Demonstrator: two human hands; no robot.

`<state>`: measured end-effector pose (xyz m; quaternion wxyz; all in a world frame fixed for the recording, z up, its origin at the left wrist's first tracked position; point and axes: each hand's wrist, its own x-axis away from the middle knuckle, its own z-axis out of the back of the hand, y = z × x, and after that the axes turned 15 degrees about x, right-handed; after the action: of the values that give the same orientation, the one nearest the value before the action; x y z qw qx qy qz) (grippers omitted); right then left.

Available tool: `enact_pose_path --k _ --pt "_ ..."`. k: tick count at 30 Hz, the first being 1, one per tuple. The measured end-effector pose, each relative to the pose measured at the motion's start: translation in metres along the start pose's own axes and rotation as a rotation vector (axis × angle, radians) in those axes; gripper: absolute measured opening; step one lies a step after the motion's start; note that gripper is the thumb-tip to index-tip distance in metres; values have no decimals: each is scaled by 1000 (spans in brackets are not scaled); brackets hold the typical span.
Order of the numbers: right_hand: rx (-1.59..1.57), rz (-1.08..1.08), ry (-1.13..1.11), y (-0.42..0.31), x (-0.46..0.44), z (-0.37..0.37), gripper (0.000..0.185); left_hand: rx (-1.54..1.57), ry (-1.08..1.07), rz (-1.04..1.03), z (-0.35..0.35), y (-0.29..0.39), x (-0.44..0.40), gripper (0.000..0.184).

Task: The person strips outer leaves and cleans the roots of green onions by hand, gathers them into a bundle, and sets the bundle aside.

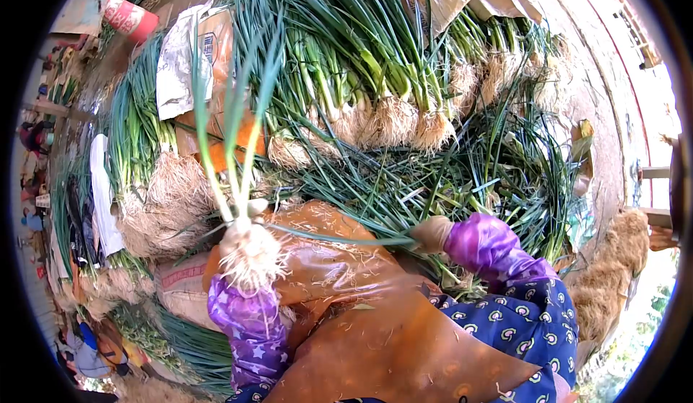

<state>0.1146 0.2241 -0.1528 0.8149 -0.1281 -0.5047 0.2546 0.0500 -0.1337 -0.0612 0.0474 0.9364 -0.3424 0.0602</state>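
My left hand [255, 207], gloved and partly hidden behind roots, is closed around a few green onions [249, 255]. Their pale roots face me and their green tops point away. A long green leaf [339, 238] stretches from beside this bunch across to my right hand [432, 234]. That hand wears a beige glove and is closed on the leaf's end, above a heap of loose leaves [404, 186]. Purple sleeves cover both forearms, and a brown apron [390, 352] covers my lap.
Bundled green onions [390, 118] with bushy roots lie in a row ahead. More bundles [170, 186] lie to the left, near a white sack [180, 64] and a red container [131, 18]. Fibrous brown material [613, 273] is at right. Other people are at the far left.
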Motion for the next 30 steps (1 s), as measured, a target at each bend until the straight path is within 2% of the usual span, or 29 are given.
enact_pose_path --k 1,2,3,4,5,6,7,8,9,11,12,13,15,16,17,18,19,20,22,24,26,27,28,30 --pt "298 -133 -55 16 3 -7 45 -28 -51 -83 -14 1 0 28" --pt "394 -193 -110 12 11 12 50 -56 -98 -169 -22 2 0 25" --pt "349 -204 131 5 18 30 49 -91 -111 -187 -24 3 -4 24" --pt "265 -264 289 -15 26 74 40 47 18 -83 -39 -2 -11 21" --pt "250 -310 580 -10 14 97 30 4 175 -172 -25 -4 -15 21" --pt "210 -277 992 -10 11 129 29 -41 325 -263 -5 -5 -21 21" --pt "227 -460 1150 -2 -6 166 37 19 397 -365 0 -16 -28 22" --pt "82 -617 972 10 -23 206 31 -72 328 -339 -9 -28 -33 20" --pt "107 -625 910 37 -49 229 29 -117 299 -309 -12 -33 -34 20" --pt "122 -617 815 35 -65 256 26 -145 250 -317 -21 -40 -38 17" --pt "118 -597 774 32 -73 263 25 -236 317 -283 -26 -36 -37 17" --pt "-199 -267 948 1 -38 256 25 -278 333 -290 -30 -37 -39 17" --pt "-565 118 993 -17 -25 233 27 -269 347 -281 -33 -40 -52 19" --pt "-769 69 848 -32 -17 228 26 -416 345 -353 -35 -45 -62 26" --pt "-896 247 797 -36 -16 216 25 -381 379 -339 -38 -47 -71 27" --pt "-1073 294 724 -43 -15 206 21 -348 414 -319 -42 -48 -79 28" --pt "-793 289 930 -29 -32 190 19 -302 390 -267 -46 -46 -83 29" --pt "-518 44 1004 -28 -30 196 19 -293 370 -288 -43 -48 -88 26" --pt "51 -498 982 -26 -27 207 20 -337 291 -303 -44 -47 -90 25" --pt "77 -697 851 -21 -32 241 25 -261 289 -282 -30 -44 -89 27" --pt "198 -730 663 22 -85 254 23 -185 289 -258 -26 -45 -81 29" --pt "259 -676 616 32 -90 259 19 -195 244 -283 -33 -43 -77 29" --pt "205 -763 663 28 -92 265 21 -205 198 -316 -41 -39 -74 30" --pt "-176 -558 785 1 -62 273 21 -255 242 -383 -57 -31 -66 30"
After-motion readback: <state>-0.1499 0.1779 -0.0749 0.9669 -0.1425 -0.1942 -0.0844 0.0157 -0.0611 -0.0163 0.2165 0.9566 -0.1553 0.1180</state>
